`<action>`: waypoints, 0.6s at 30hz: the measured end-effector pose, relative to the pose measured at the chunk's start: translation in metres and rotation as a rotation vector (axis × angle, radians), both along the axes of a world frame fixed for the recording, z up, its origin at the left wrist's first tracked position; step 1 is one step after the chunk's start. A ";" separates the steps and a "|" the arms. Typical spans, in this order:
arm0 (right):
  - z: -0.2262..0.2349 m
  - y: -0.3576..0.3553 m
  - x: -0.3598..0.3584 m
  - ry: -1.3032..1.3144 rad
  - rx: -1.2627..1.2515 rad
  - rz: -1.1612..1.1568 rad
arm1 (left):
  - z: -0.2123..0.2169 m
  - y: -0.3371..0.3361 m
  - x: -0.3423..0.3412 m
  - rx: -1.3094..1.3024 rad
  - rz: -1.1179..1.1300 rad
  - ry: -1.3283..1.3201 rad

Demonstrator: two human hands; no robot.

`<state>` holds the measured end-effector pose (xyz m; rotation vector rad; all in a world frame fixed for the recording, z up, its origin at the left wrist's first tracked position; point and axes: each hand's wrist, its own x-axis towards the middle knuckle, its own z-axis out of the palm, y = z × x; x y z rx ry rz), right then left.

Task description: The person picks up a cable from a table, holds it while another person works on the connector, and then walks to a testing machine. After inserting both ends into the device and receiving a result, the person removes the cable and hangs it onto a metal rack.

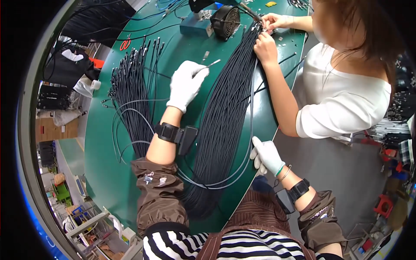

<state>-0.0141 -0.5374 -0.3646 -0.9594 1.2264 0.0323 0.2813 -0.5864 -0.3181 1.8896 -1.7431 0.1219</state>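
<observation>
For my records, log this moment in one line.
left hand: pinching cable end; right hand: beside grey cable; table: left black cables, right black cables; co-worker's hands: at latter's far end

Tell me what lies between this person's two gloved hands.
In the head view, a black cable bundle and a stretch of grey cable lie between the left hand and right hand.

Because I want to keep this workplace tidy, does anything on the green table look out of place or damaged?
Small pale scraps lie loose on the green table beside the co-worker's hand, looking untidy next to the gathered black cables. I see no clear damage, but the cable ends are too small to judge.
</observation>
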 end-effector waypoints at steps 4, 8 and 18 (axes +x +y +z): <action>0.000 -0.001 0.000 -0.003 0.036 0.002 | -0.006 -0.024 -0.027 0.161 0.016 0.781; -0.002 -0.002 -0.001 0.007 0.067 0.004 | -0.018 -0.034 -0.043 0.181 0.003 1.161; -0.002 -0.006 0.001 0.050 0.066 0.054 | -0.045 -0.037 -0.050 0.171 -0.005 1.453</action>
